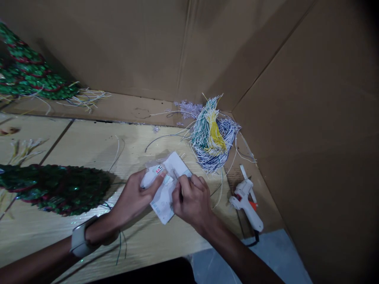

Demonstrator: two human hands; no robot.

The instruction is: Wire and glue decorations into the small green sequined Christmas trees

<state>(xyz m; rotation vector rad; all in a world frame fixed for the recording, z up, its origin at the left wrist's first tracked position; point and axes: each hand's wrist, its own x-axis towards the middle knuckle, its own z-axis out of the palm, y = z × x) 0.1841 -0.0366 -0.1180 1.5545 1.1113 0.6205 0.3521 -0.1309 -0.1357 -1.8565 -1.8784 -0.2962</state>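
My left hand [134, 199] holds a small clear plastic packet [149, 180] with a red, black and white label, the thumb pressed on it. Under the packet is a white card [162, 211] with faint bluish print, lying tilted between my two hands. My right hand [192, 199] is closed at the right edge of the card, its fingers curled beside the packet. What those fingers pinch is hidden. Left of my left hand a green tinsel tree [71, 189] with red garland lies on its side on the pale tabletop [97, 146].
Bundles of green, yellow and blue-white wires [214, 134] lie beyond my hands, near translucent lilac pieces [188, 108]. A white glue gun [245, 203] rests at right. More green trees [44, 75] stand at the back left. Cardboard walls [133, 47] enclose the back and right.
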